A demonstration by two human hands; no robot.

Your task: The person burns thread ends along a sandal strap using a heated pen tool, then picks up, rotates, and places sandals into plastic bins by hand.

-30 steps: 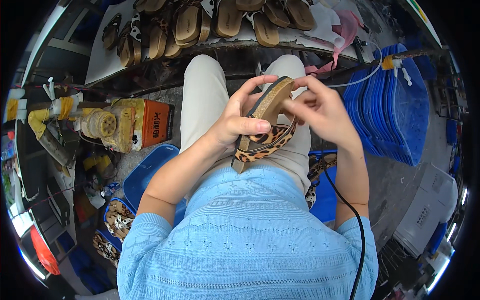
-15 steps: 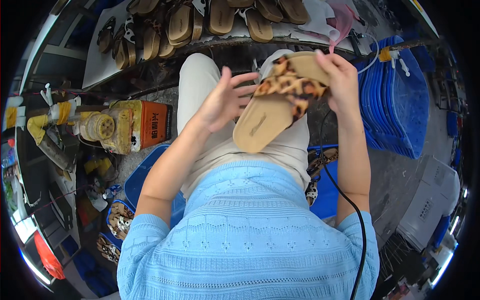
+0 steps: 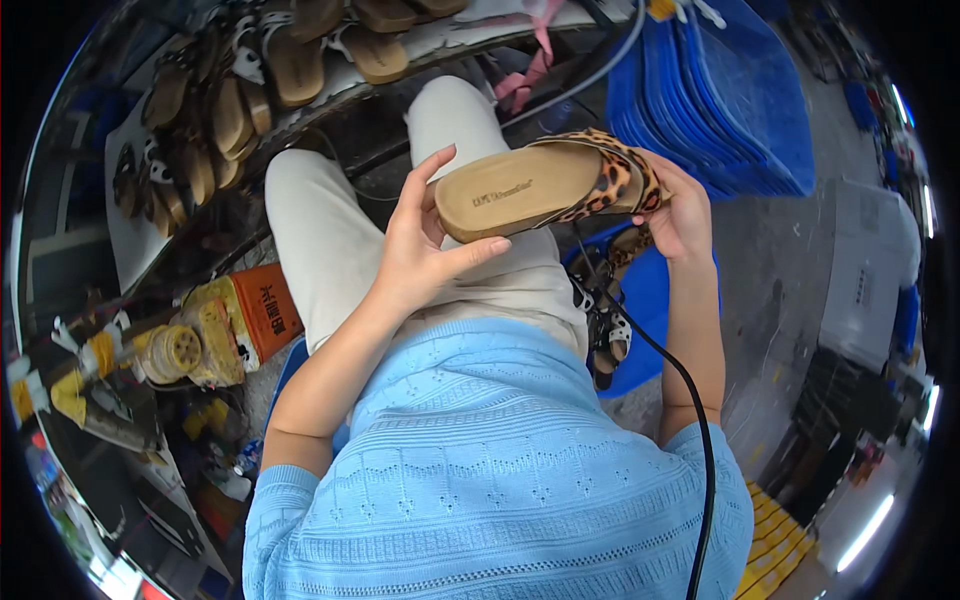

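Observation:
A tan cork-soled sandal point(image 3: 530, 185) with leopard-print straps lies sideways above my lap, footbed up. My left hand point(image 3: 420, 250) cups its heel end, thumb under the sole and fingers behind it. My right hand point(image 3: 680, 215) grips the toe end under the leopard straps. I sit in light trousers and a light blue knitted top.
Several more sandals point(image 3: 230, 110) lie in rows on a white surface at the upper left. A stack of blue trays point(image 3: 720, 100) stands at the upper right. A blue bin point(image 3: 650, 300) holds leopard sandals by my right leg. An orange box point(image 3: 265, 310) and tape rolls sit left.
The sandal has turned from tilted, strap toward me, to lying level with the footbed up. My left hand moved onto its heel end; the view shifted left.

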